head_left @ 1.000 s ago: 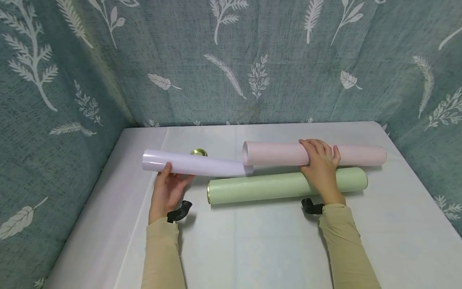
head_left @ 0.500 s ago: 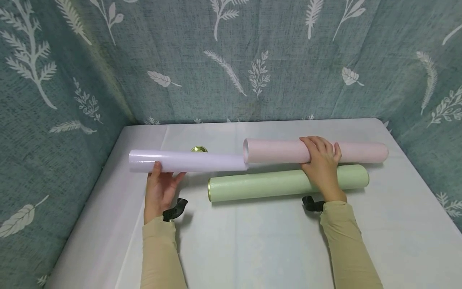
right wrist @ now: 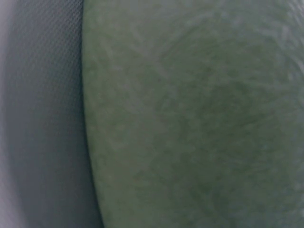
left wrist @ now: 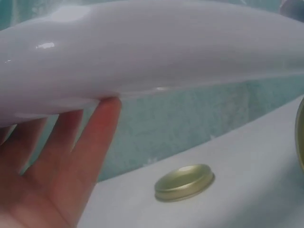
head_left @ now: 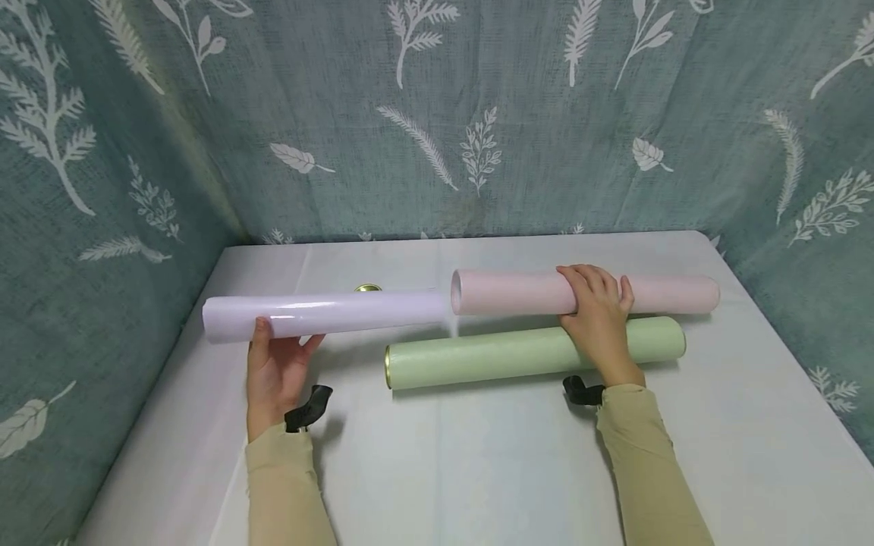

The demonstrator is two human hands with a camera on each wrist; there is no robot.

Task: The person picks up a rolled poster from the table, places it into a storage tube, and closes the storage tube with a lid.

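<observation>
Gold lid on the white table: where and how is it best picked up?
I'd pinch the gold lid across its rim, coming from above: it is round, shallow and lies flat, so its low edge is likely the best grip. The lilac roll in the left hand hides its near part in the head view, so move that aside first.

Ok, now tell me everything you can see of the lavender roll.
The lavender roll is a long, smooth, glossy cylinder with bright highlights, apparently rolled paper or film. It is held roughly level above the white table. The left hand supports it near its left end, thumb on the near side, fingers underneath. Its right end lies by the open mouth of the pink tube; whether they touch is unclear.
</observation>
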